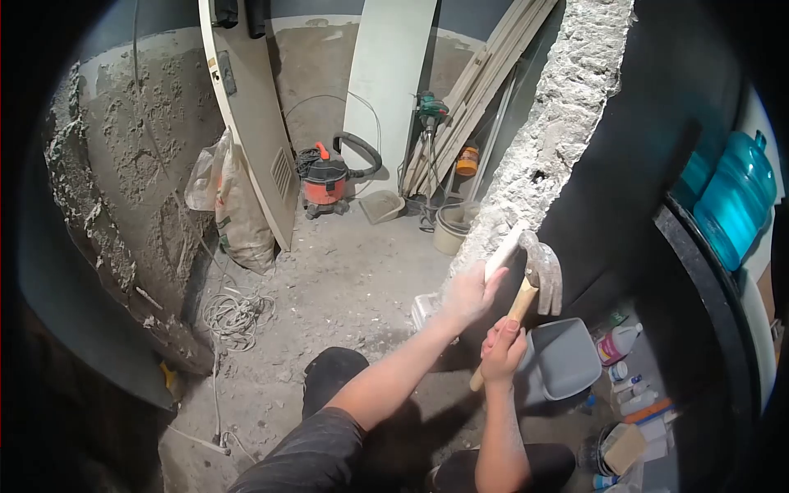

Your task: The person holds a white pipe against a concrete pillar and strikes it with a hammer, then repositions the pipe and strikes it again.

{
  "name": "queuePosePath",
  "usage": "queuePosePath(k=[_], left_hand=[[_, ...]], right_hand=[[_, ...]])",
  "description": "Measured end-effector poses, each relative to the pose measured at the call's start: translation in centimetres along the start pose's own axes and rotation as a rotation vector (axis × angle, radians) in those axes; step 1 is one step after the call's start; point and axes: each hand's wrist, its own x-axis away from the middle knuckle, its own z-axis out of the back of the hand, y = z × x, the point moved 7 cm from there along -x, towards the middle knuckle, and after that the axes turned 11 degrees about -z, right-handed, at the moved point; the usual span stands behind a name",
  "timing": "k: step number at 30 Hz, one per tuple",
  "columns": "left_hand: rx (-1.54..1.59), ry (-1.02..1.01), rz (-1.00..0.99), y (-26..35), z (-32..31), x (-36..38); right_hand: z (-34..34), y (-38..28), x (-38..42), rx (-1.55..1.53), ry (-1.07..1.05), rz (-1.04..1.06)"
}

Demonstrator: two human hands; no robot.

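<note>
Dark sleeve closest to the lens, a person's left arm stretches forward, the left hand gripping a pale bar that meets the rough, broken wall edge. The right hand closes around the wooden handle of a claw hammer, its metal head just beside the bar; whether the two touch cannot be told. A gray bin sits to the right of the right hand, with a pink bottle beyond it. Ahead of the hands, a red-and-black vacuum stands on the dusty floor, while a coiled cord lies to their left.
</note>
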Motion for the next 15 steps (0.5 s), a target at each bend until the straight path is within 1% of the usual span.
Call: queuePosePath(k=[2, 3, 4, 6, 8, 9, 10, 12, 14, 15], left_hand=[[0.028, 0.021, -0.013, -0.4, 0.2, -0.3], [0.01, 0.003, -0.001, -0.4, 0.2, -0.1], [-0.009, -0.02, 0.008, -0.5, 0.2, 0.0], [0.002, -0.014, -0.001, -0.3, 0.5, -0.2], [0.012, -0.012, -0.019, -0.1, 0.8, -0.4], [0.009, -0.046, 0.016, -0.3, 0.8, -0.5], [0.008, -0.078, 0.049, -0.4, 0.7, -0.6], [0.045, -0.073, 0.04, -0.4, 1.0, -1.1], [0.026, -0.046, -0.005, -0.7, 0.9, -0.6], [0.031, -0.047, 0.005, -0.8, 0.8, -0.4]], right_hand=[[0.0, -1.2, 0.8, -0.09, -0.012, 0.034], [0.0, -1.3, 1.2, -0.135, -0.01, 0.102], [-0.2, -2.0, 1.7, -0.181, 0.006, 0.235], [-0.1, -2.6, 2.0, -0.105, 0.077, 0.434], [-0.1, -0.4, 0.4, 0.074, 0.001, 0.312], [-0.5, 0.5, -1.0, 0.16, 0.018, 0.147], [-0.6, 0.5, -1.1, 0.145, 0.025, 0.144], [-0.4, -0.3, -0.1, 0.076, -0.013, 0.074], [-0.9, -1.9, 1.6, -0.08, -0.019, 0.19], [-1.0, -3.1, 2.4, -0.07, -0.001, 0.328]])
